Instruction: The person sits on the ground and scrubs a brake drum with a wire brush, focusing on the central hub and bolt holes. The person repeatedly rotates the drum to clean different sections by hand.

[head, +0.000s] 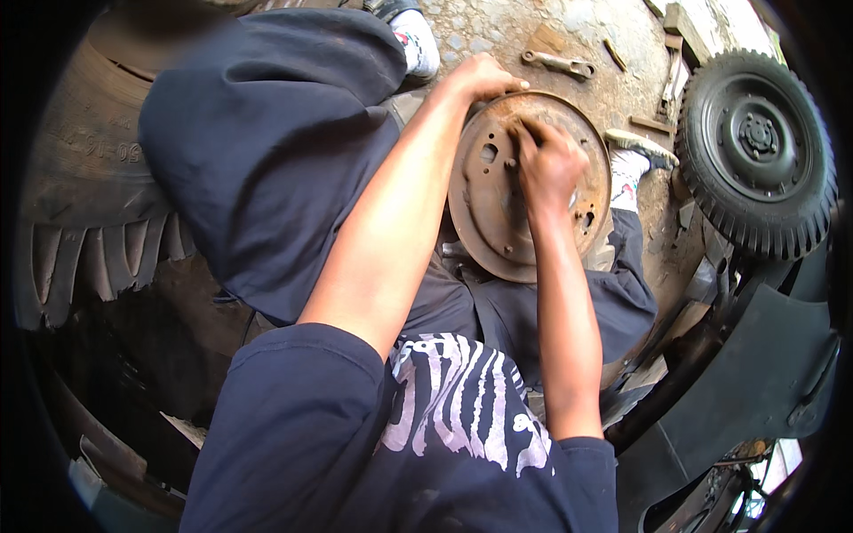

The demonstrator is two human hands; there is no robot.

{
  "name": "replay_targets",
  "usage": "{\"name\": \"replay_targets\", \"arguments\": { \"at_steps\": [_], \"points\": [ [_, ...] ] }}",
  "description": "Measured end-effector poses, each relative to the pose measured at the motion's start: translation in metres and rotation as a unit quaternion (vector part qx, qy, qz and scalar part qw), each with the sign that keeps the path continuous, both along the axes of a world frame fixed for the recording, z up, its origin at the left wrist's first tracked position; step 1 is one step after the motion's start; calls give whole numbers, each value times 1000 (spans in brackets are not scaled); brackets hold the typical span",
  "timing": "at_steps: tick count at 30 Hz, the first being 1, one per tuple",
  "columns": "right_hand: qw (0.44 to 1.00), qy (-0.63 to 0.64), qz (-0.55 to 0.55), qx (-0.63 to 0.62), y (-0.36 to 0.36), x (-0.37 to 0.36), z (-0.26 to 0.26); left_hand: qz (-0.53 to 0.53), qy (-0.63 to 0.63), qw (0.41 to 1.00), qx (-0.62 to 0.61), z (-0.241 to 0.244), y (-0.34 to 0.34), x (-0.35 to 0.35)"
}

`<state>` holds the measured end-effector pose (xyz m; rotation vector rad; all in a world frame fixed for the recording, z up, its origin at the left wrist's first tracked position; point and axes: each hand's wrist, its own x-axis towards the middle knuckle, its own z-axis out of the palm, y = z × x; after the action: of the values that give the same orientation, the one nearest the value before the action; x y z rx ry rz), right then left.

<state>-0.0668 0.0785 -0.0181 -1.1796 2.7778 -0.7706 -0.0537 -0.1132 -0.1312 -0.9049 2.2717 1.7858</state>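
Note:
A round, rusty drum-brake backing plate with holes and small studs rests tilted between the person's legs. At its upper edge my left hand grips the rim, with the thumb lying along it. My right hand is over the upper middle of the plate, its fingers curled and their tips touching the rusty face. Whether something small is between those fingertips cannot be told. The hand and forearm hide part of the plate's face, including its centre.
A metal rod with ringed ends lies on the rough ground beyond the plate. At the right stands a wheel with a treaded tyre, near wood pieces and a dark metal panel. A large worn tyre is close on the left.

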Motion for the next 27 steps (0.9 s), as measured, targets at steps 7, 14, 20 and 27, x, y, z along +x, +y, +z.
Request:
{"name": "replay_targets", "arguments": {
  "at_steps": [7,14,20,27],
  "points": [
    [1000,0,-3,-29,7,9,-3,-33,-27,999,7,12,-3,-3],
    [998,24,22,-51,-20,-6,-8,-24,-42,998,31,9,-2,-8],
    [994,-91,-49,-29,32,21,17,-5,-9,1000,-2,2,-6,-4],
    [998,-44,-21,-36,-10,-5,-1,-8,-64,998,0,25,2,-6]
  ]
}}
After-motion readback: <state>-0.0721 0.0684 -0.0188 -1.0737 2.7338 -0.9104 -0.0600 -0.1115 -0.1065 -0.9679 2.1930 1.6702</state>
